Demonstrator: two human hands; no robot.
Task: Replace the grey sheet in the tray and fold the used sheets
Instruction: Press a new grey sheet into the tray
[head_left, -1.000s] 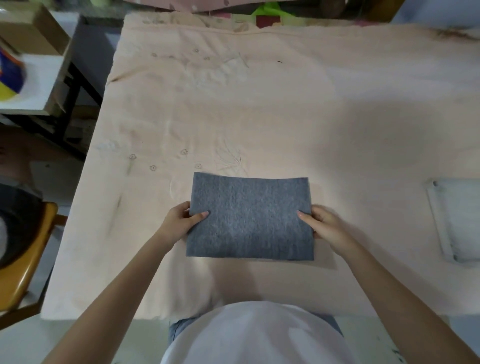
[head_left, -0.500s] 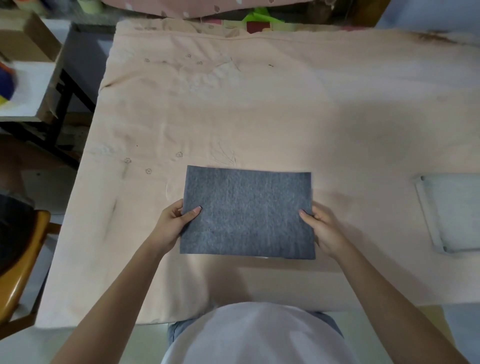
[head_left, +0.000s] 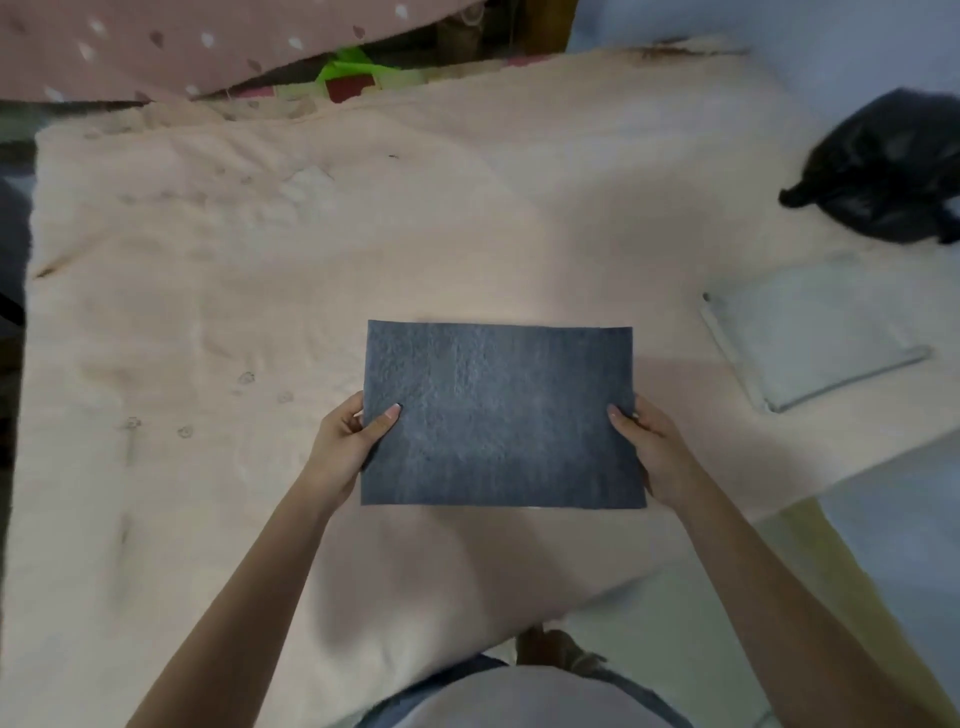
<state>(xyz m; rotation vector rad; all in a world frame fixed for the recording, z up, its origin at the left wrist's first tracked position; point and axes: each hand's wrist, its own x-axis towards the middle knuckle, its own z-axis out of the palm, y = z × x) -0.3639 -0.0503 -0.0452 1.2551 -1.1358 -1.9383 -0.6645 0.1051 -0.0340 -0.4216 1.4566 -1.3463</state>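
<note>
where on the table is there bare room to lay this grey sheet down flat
Bare cloth lies left of the grey sheet and beyond its far edge. The right is crowded: the tray and black bag sit there. Left hand and right hand pinch its sides.

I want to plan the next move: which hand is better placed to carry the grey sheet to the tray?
The right hand, probably. It pinches the right edge of the grey sheet, and the tray lies on that side. The left hand pinches the far edge and would have to cross over.
</note>
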